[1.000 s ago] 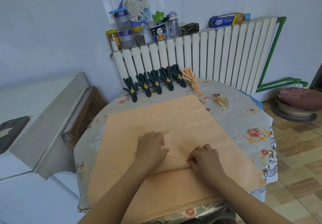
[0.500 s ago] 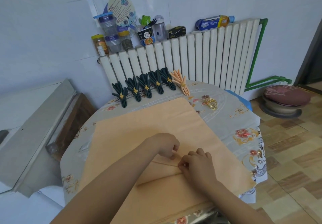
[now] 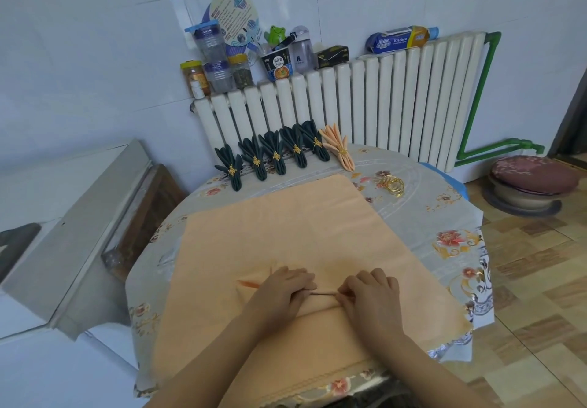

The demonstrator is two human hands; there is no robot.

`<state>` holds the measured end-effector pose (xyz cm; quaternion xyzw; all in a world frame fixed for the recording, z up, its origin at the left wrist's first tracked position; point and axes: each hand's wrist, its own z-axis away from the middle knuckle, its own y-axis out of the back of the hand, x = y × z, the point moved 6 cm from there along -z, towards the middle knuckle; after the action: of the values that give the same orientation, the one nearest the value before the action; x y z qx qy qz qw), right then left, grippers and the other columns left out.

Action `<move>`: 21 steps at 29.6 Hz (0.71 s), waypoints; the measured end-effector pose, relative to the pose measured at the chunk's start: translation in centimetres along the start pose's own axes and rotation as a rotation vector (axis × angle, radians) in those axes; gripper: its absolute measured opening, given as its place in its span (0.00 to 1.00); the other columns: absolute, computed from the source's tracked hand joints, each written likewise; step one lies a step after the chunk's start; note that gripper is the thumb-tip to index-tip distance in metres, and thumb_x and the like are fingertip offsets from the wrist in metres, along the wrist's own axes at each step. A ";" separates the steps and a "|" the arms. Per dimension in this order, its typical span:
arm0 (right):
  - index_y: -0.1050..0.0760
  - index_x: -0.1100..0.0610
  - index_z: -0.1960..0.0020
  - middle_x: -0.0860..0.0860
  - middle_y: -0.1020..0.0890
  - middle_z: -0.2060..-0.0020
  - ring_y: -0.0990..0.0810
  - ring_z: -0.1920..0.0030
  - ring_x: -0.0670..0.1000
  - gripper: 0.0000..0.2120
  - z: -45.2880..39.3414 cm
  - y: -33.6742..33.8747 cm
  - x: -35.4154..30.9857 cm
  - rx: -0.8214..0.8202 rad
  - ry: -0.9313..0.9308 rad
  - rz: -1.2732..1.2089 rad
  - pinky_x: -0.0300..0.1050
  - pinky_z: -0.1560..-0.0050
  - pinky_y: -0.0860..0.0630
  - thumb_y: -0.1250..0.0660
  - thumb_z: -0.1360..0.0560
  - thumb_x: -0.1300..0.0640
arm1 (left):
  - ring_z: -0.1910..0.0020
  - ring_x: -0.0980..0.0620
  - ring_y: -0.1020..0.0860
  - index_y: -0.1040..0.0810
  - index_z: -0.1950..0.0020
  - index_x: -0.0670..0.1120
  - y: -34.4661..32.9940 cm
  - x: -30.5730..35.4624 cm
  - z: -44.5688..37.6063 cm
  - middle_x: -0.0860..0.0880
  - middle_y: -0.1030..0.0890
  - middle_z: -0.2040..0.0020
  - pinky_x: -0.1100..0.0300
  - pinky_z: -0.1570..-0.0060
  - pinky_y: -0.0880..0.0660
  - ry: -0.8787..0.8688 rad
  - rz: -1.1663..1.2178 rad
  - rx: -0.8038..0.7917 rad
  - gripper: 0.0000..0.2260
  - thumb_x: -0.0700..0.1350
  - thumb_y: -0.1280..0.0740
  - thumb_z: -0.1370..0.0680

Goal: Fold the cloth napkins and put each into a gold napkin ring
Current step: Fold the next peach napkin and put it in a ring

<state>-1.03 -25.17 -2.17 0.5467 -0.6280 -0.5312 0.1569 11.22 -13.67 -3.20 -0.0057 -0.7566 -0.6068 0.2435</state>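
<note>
A large peach cloth napkin (image 3: 286, 229) lies spread over the round table, with its near part folded into a pleat. My left hand (image 3: 282, 290) and my right hand (image 3: 371, 293) pinch that pleat side by side, fingertips almost touching. At the table's far edge lie several dark green folded napkins (image 3: 276, 153) in gold rings and one peach folded napkin (image 3: 338, 147) in a ring. A small pile of loose gold napkin rings (image 3: 392, 185) sits to the right of the cloth's far corner.
The table (image 3: 444, 217) carries a floral tablecloth. A white radiator (image 3: 381, 99) behind it holds jars, bottles and boxes. A grey cabinet (image 3: 73, 233) stands at the left. A cushioned stool (image 3: 530, 182) stands on the tiled floor at the right.
My hands have drawn together on the fold, the left one moving down next to the right. A narrow pleat has formed between the fingertips. The camera view has shifted slightly.
</note>
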 end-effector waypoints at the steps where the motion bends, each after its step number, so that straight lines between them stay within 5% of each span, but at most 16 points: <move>1: 0.24 0.49 0.71 0.45 0.25 0.71 0.25 0.67 0.52 0.15 0.1 -0.1 -0.1 -0.012 0.016 -0.011 0.43 0.67 0.35 0.18 0.47 0.54 | 0.31 0.58 0.32 0.20 0.39 0.47 -0.1 -0.3 0.2 0.53 0.25 0.34 0.70 0.32 0.51 0.010 0.033 0.009 0.24 0.57 0.49 0.24; 5: 0.26 0.53 0.73 0.46 0.26 0.73 0.26 0.70 0.51 0.15 0.0 -0.9 -0.4 -0.071 0.114 -0.026 0.40 0.73 0.31 0.20 0.45 0.62 | 0.28 0.63 0.43 0.26 0.32 0.50 -0.1 -1.0 0.6 0.57 0.36 0.30 0.73 0.31 0.59 -0.008 0.035 -0.012 0.21 0.55 0.46 0.22; 12: 0.27 0.50 0.72 0.48 0.30 0.78 0.29 0.77 0.51 0.04 0.0 -0.4 -1.1 -0.108 0.288 0.237 0.40 0.74 0.34 0.39 0.41 0.57 | 0.45 0.58 0.31 0.21 0.43 0.45 0.8 -0.6 0.9 0.50 0.22 0.47 0.69 0.41 0.37 -0.063 0.080 0.097 0.16 0.52 0.39 0.25; 15: 0.28 0.49 0.74 0.48 0.30 0.79 0.29 0.78 0.50 0.04 -0.8 -0.5 -1.3 -0.148 0.325 0.266 0.39 0.73 0.34 0.33 0.43 0.56 | 0.51 0.59 0.28 0.21 0.54 0.44 1.5 -0.7 0.3 0.48 0.20 0.53 0.73 0.47 0.36 -0.050 0.105 0.090 0.13 0.53 0.36 0.27; 18: 0.21 0.50 0.67 0.47 0.23 0.70 0.24 0.65 0.50 0.05 -2.1 -0.1 -2.0 -0.247 0.309 0.243 0.42 0.65 0.31 0.26 0.38 0.50 | 0.52 0.52 0.23 0.18 0.59 0.42 1.8 -0.6 -0.7 0.45 0.18 0.55 0.71 0.50 0.32 -0.028 0.095 0.007 0.10 0.49 0.28 0.29; 21: 0.20 0.54 0.49 0.49 0.22 0.50 0.28 0.45 0.52 0.11 -3.6 -0.6 -2.1 -0.418 0.258 0.214 0.41 0.53 0.34 0.34 0.26 0.49 | 0.51 0.47 0.23 0.15 0.57 0.42 2.0 -0.4 -2.7 0.44 0.19 0.54 0.57 0.49 0.27 0.046 -0.050 -0.160 0.07 0.45 0.25 0.30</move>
<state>2.80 -25.06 -0.47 0.4962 -0.5337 -0.5557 0.4001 13.11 -15.54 -1.15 0.0076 -0.6999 -0.6711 0.2444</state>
